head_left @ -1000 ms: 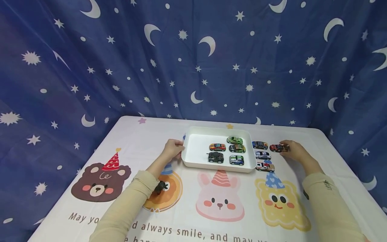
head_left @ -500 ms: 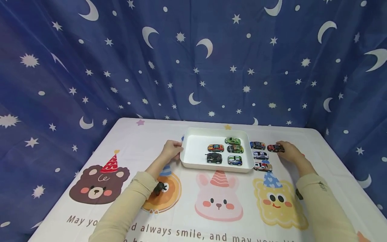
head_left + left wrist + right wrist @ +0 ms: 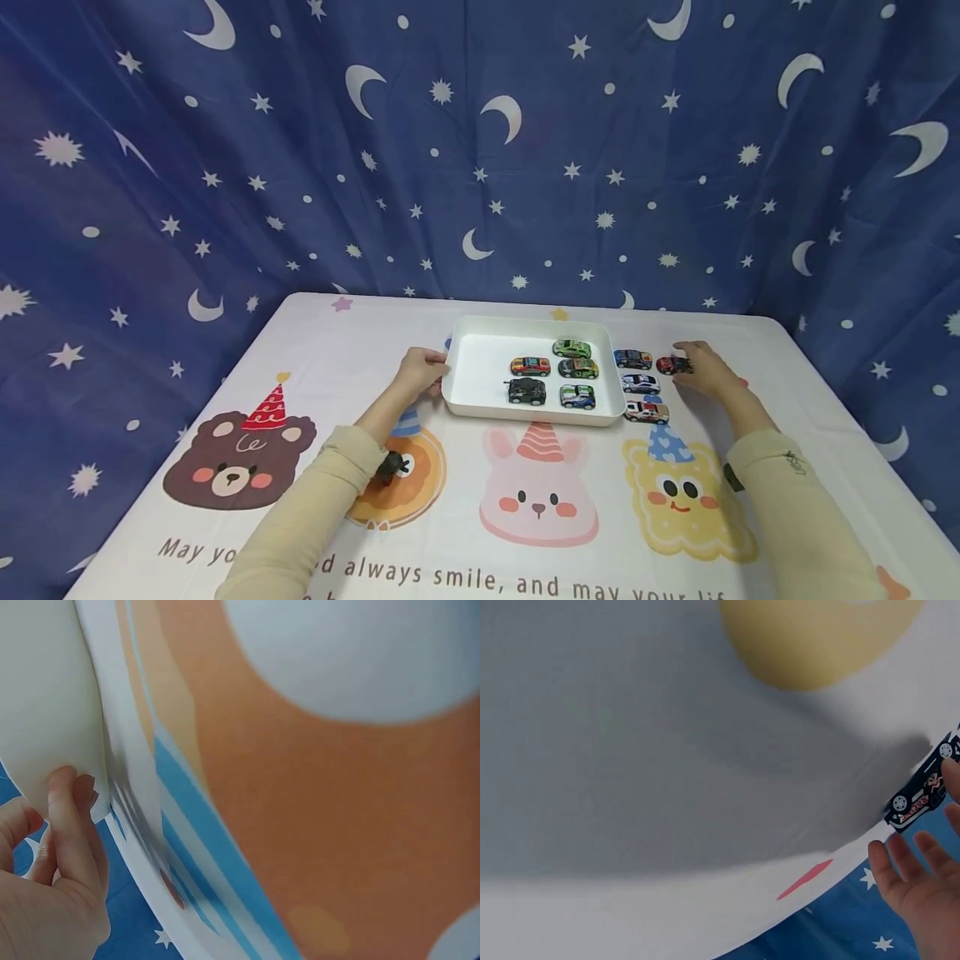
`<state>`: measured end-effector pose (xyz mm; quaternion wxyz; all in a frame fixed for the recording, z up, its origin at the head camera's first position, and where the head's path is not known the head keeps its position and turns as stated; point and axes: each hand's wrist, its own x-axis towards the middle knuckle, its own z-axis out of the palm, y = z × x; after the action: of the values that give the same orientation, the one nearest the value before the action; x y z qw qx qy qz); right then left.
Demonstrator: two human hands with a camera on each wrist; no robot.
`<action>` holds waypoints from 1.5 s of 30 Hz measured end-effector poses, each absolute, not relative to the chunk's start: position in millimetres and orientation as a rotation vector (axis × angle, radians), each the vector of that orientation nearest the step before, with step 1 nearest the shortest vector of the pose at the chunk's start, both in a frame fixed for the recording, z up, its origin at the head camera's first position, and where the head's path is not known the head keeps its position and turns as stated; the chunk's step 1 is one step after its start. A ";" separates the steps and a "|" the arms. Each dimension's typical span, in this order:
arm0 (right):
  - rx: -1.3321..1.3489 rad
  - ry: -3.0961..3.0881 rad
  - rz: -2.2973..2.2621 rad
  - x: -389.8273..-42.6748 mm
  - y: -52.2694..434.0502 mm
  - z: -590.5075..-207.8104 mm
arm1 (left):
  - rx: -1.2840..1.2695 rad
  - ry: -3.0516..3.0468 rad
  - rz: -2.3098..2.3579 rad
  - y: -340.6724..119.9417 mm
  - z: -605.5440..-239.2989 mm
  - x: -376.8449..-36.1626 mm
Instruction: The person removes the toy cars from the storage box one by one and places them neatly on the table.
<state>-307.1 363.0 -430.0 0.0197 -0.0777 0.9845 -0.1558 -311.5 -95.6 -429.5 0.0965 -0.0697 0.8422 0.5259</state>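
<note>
A white tray (image 3: 480, 358) sits mid-table with several toy cars parked in its right half, among them a green one (image 3: 572, 348) and a black one (image 3: 527, 390). My left hand (image 3: 422, 371) grips the tray's left rim; the left wrist view shows its curled fingers (image 3: 71, 802) against the tray wall (image 3: 45, 697). To the right of the tray stand a blue car (image 3: 632, 359), a white car (image 3: 640, 383), a white-and-red car (image 3: 647, 411) and a dark red car (image 3: 671, 364). My right hand (image 3: 703, 373) lies with straight fingers (image 3: 900, 862) touching that dark red car (image 3: 922, 791).
The table wears a white cloth (image 3: 540, 567) printed with a bear (image 3: 228, 467), a rabbit (image 3: 538, 492) and a yellow figure (image 3: 686, 500). A blue curtain (image 3: 480, 150) with moons and stars hangs close behind the table's far edge.
My right hand has edged slightly left, closer over the dark red car. The cars, the tray and my left hand keep their places; only the view has shifted a little.
</note>
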 end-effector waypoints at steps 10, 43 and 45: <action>-0.325 3.113 -0.603 -301.3 343.8 -424.0 | -0.231 2.489 1.555 -98.1 -430.8 -309.2; -0.675 3.003 -0.503 -307.3 227.3 -374.2 | -0.217 2.467 1.574 -96.9 -428.9 -314.5; -0.693 2.988 -0.494 -310.2 220.3 -374.2 | -0.218 2.469 1.562 -97.2 -428.3 -314.1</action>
<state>-310.2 220.3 -374.2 0.0175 -0.2232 0.9616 -0.1589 -314.1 -97.2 -428.3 0.1059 -0.0740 0.8380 0.5301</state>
